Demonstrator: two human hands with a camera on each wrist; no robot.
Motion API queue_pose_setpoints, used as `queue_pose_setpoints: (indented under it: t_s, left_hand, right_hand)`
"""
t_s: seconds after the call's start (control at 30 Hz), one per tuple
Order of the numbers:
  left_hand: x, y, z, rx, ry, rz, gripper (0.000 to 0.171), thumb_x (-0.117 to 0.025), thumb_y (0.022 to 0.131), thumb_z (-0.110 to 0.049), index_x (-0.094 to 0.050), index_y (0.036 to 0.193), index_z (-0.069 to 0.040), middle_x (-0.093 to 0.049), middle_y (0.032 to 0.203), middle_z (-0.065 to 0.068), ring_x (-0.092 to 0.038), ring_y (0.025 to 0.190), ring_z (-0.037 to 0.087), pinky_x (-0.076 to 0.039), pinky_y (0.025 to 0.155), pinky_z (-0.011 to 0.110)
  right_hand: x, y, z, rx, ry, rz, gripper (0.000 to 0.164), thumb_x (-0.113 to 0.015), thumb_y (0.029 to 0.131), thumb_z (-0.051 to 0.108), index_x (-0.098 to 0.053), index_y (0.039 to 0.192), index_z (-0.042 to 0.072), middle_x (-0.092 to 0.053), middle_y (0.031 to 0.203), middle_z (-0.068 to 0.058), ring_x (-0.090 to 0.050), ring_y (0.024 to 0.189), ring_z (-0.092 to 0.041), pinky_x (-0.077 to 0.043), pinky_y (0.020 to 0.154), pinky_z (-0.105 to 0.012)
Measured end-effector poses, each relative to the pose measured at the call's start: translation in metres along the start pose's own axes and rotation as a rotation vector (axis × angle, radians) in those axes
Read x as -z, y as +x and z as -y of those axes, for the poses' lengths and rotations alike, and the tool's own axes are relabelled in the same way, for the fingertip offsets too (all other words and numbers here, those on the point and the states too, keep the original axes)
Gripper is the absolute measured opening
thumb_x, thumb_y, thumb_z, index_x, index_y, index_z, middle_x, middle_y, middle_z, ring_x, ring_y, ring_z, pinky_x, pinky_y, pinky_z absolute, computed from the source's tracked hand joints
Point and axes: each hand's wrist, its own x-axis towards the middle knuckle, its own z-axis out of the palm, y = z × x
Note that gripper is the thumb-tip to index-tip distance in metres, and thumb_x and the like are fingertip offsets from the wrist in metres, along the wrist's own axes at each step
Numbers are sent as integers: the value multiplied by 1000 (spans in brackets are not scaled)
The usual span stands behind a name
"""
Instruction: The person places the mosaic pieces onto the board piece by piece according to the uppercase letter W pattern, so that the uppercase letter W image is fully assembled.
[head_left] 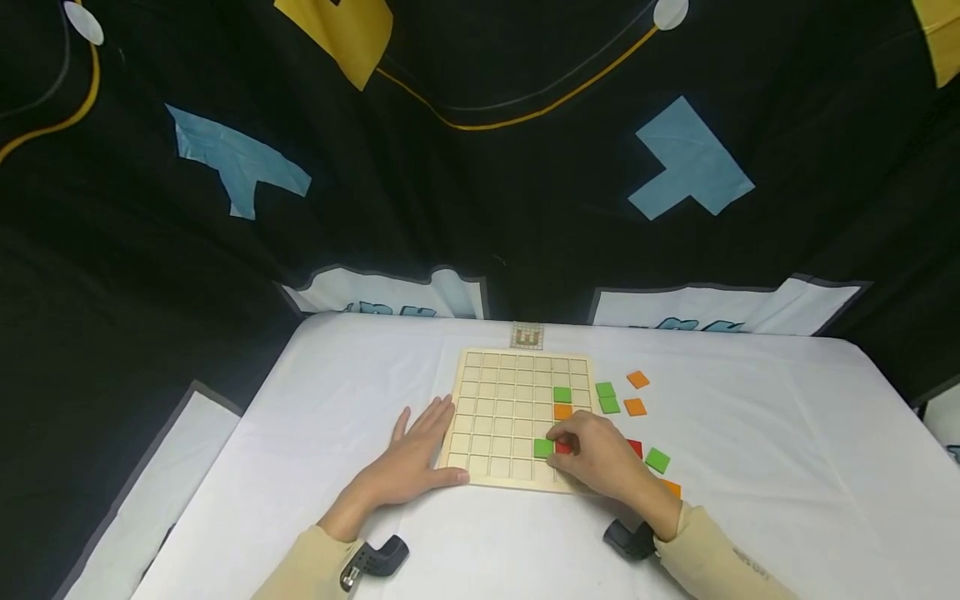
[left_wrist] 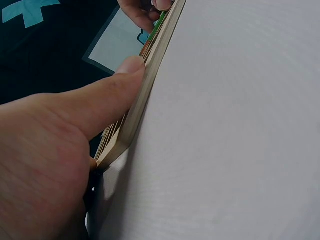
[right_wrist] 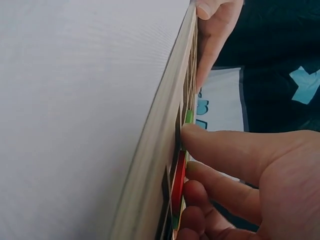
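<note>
A wooden grid board (head_left: 495,425) lies on the white table. My left hand (head_left: 408,467) rests at its left side, fingers straight along the edge and thumb (left_wrist: 112,92) on the near rim. Over the board's lower right, my right hand (head_left: 600,454) pinches a red square tile (head_left: 563,448) between thumb (right_wrist: 215,145) and index finger, partly hiding it. Just left of the red tile sits a green tile (head_left: 543,448) on the grid. Farther up the board are an orange tile (head_left: 562,412) and another green tile (head_left: 562,395).
Right of the board lie loose tiles: green tiles (head_left: 609,405), orange tiles (head_left: 635,407), a red tile (head_left: 635,448) partly behind the right hand, and a green tile (head_left: 657,460). A small patterned square (head_left: 527,336) lies beyond the board. Dark patterned cloth (head_left: 480,217) hangs behind the table.
</note>
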Motion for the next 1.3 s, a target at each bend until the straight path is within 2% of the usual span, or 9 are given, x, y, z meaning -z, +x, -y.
queue_pose_setpoints:
  t_s: [0.17, 0.37, 0.63, 0.9, 1.1, 1.3]
  left_hand:
    - [0, 0, -1, 5, 0, 8, 105, -68, 88, -57, -16, 159, 2, -10, 167, 14, -4, 155, 29, 10, 119, 59]
    - [1, -1, -1, 1, 1, 4, 105, -68, 89, -56, -16, 159, 2, -10, 167, 15, -5, 155, 30, 9, 119, 59]
    - [1, 0, 0, -5, 9, 2, 106, -68, 89, -58, -15, 159, 1, -10, 167, 15, -5, 155, 30, 9, 119, 60]
    - [0, 1, 1, -12, 3, 0, 106, -68, 89, -58, -15, 159, 2, -9, 167, 15, -4, 155, 31, 10, 119, 60]
    - [-1, 1, 1, -7, 8, 2, 106, -68, 89, -58, -15, 159, 2, -9, 167, 15, -4, 155, 31, 9, 119, 60]
    - [1, 1, 0, -19, -1, -9, 105, -69, 89, -55, -17, 158, 4, -11, 167, 17, -6, 154, 34, 9, 118, 61]
  right_hand:
    - [3, -1, 0, -3, 20, 4, 25, -88, 76, 14, -78, 99, 15, -62, 86, 8, -51, 76, -11, -45, 67, -26]
    - [15, -1, -3, -10, 48, -30, 28, -87, 79, 16, -77, 105, 12, -68, 96, 4, -56, 81, -13, -49, 72, -30]
    - [36, 1, -12, -27, 125, -47, 29, -83, 82, 12, -76, 110, 8, -69, 100, -3, -59, 83, -17, -51, 65, -29]
    - [52, 4, -25, -39, 129, -86, 31, -81, 84, 13, -74, 114, 6, -71, 105, -7, -60, 85, -19, -51, 67, -32]
    - [59, 8, -42, -101, 129, -102, 33, -79, 87, 14, -73, 118, 5, -69, 102, -10, -59, 88, -24, -52, 67, -32]
    - [65, 12, -54, -189, 115, -114, 35, -78, 88, 16, -71, 120, 5, -67, 104, -11, -58, 91, -27, -54, 74, -36]
